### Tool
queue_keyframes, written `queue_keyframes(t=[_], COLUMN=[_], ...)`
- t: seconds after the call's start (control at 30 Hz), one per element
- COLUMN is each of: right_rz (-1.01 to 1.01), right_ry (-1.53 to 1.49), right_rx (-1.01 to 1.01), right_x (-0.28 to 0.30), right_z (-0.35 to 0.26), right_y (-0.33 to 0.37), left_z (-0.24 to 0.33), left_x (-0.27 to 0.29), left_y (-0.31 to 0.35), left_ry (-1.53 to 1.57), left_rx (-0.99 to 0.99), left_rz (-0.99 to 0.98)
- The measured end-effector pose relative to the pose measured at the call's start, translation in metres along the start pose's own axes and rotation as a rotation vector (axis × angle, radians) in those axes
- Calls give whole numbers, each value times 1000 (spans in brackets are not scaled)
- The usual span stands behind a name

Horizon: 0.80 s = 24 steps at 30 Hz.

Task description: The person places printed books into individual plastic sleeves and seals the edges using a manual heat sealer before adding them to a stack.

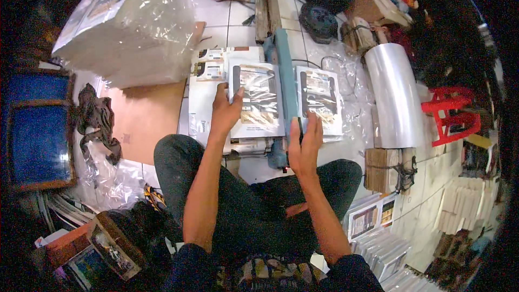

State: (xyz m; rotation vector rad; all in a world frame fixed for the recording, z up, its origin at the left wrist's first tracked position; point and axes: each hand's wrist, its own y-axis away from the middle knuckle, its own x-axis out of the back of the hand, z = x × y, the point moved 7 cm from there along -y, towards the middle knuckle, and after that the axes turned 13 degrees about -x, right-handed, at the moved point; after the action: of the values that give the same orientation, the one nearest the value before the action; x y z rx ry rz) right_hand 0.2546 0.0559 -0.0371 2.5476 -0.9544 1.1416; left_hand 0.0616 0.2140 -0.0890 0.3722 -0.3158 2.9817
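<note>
A long blue heat sealer [287, 75] runs away from me on the floor. To its left lies a flat printed book or calendar in clear plastic [255, 97]; on its right is a similar wrapped one [320, 100]. My left hand [227, 111] pinches the left edge of the left one, thumb on top of the plastic and fingers at the side. At the near end of the sealer, my right hand [305, 146] straddles the bar, thumb on the left and fingers on the right. The palm hides that end of the bar.
Beyond my left hand stands a big plastic-covered stack [130, 38] on brown cardboard [151, 119]. At the right are a clear film roll [392, 94], a red plastic stool [451, 113] and a tied bundle [383, 170]. Wrapped prints [373, 224] lie beside my right knee.
</note>
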Motion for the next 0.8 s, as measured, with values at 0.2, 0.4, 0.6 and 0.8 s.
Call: queue_keyframes(t=[0.2, 0.4, 0.6, 0.8], right_rz=[-28, 53, 120, 477], right_ry=[-93, -397, -562, -479], right_rx=[-42, 58, -103, -326], right_x=[18, 99, 159, 264], right_z=[-18, -90, -72, 79], right_y=[-8, 1, 46, 119], left_z=[66, 96, 107, 122], left_x=[44, 19, -29, -23], left_y=[4, 13, 68, 50], left_ry=[545, 1013, 603, 680], left_rx=[-14, -52, 53, -92], left_rz=[106, -162, -405, -547])
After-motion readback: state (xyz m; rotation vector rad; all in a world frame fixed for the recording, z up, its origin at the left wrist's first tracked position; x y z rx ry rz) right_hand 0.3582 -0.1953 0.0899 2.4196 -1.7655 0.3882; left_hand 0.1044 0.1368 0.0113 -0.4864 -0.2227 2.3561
